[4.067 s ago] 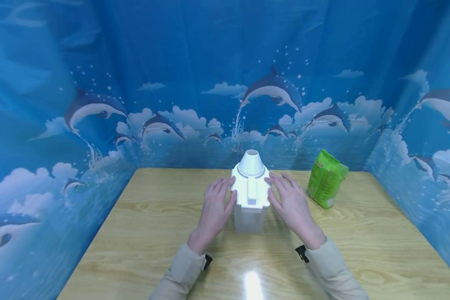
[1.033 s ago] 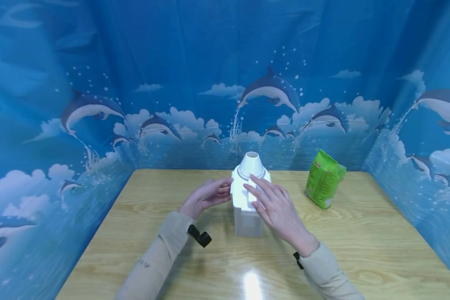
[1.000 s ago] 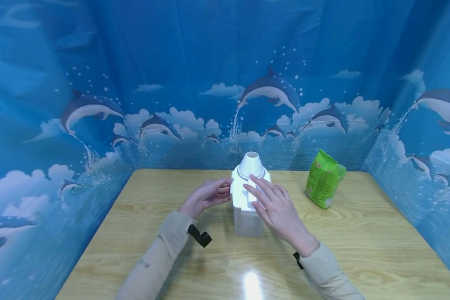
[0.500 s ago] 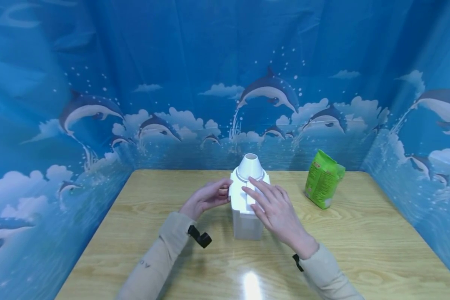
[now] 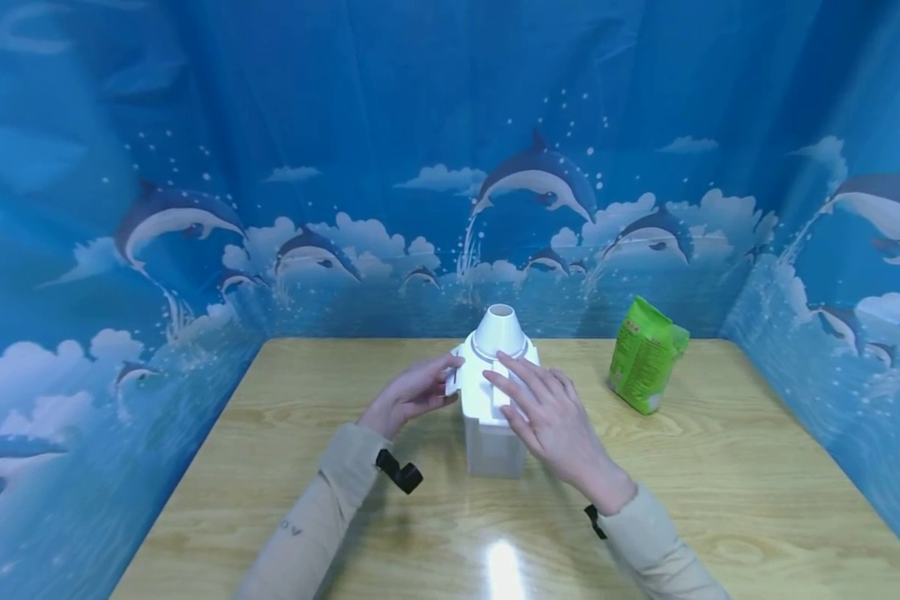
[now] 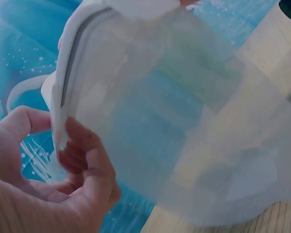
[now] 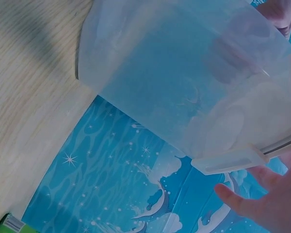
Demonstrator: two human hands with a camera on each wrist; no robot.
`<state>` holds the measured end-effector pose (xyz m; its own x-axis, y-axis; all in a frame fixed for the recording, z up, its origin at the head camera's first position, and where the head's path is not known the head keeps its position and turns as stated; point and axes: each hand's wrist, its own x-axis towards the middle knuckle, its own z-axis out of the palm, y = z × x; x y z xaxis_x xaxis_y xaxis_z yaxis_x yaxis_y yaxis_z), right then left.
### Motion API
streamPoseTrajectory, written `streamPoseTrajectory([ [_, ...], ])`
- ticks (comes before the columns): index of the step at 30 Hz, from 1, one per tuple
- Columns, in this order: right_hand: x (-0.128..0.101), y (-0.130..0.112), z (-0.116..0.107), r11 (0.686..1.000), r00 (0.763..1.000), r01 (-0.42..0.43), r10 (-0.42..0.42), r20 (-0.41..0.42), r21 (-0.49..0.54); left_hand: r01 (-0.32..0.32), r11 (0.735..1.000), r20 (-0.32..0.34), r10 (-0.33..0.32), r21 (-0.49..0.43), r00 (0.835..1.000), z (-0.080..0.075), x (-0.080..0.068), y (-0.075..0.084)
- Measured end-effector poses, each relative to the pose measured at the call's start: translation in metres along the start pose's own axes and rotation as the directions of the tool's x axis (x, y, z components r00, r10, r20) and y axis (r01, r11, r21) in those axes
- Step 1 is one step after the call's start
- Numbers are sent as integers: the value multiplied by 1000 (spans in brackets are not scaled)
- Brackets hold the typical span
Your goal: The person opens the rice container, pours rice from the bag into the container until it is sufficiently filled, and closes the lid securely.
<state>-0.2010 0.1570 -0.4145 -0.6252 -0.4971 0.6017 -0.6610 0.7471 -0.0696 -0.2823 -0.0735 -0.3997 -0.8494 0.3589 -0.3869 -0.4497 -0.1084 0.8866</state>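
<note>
Nearest the viewer, two beige sleeves [image 5: 311, 517] are coming in over the wooden table [image 5: 720, 500], each with a black strap at the wrist. The right hand [image 5: 551, 417] is lying across the top of the white lid [image 5: 487, 392], fingers long and fairly straight, pressing flat rather than curling round anything; it looks as if it is steadying the lid from above. The left hand [image 5: 408, 396] is working at the lid's left edge, and the left wrist view shows its fingertips [image 6: 80, 145] curled under a small side flap [image 5: 453, 379] that is sticking out from the rim, so it is pinching and pulling that clip outward. Below the lid is standing the clear container [image 5: 492, 446], upright at the middle of the table, and through its see-through wall [image 6: 184, 136] it seems to be holding nothing, though the blur makes that hard to call. On the lid's far end a white cone spout [image 5: 499, 332] is pointing up, untouched. Further back and well apart to the right, a green packet [image 5: 645, 354] is standing on the table near the far edge, clear of both hands. Behind everything a blue dolphin curtain [image 5: 450, 167] is closing in the back and sides.
</note>
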Motion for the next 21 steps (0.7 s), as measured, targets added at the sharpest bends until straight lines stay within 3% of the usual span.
streamPoseTrajectory([
  [7,1,-1,-1,1000,1000,0,0,-3,7,22,995,-33,-19,99,999,-2,-3,2],
  [12,1,-1,-1,1000,1000,1,0,-3,7,-10,981,-49,20,195,999,-4,-6,2],
  [18,0,0,0,1000,1000,-2,2,-3,9,-116,919,-77,156,378,985,-4,-12,1],
  [21,-1,1,0,999,1000,-13,14,-11,29,-185,861,-69,246,474,967,-1,-15,2],
])
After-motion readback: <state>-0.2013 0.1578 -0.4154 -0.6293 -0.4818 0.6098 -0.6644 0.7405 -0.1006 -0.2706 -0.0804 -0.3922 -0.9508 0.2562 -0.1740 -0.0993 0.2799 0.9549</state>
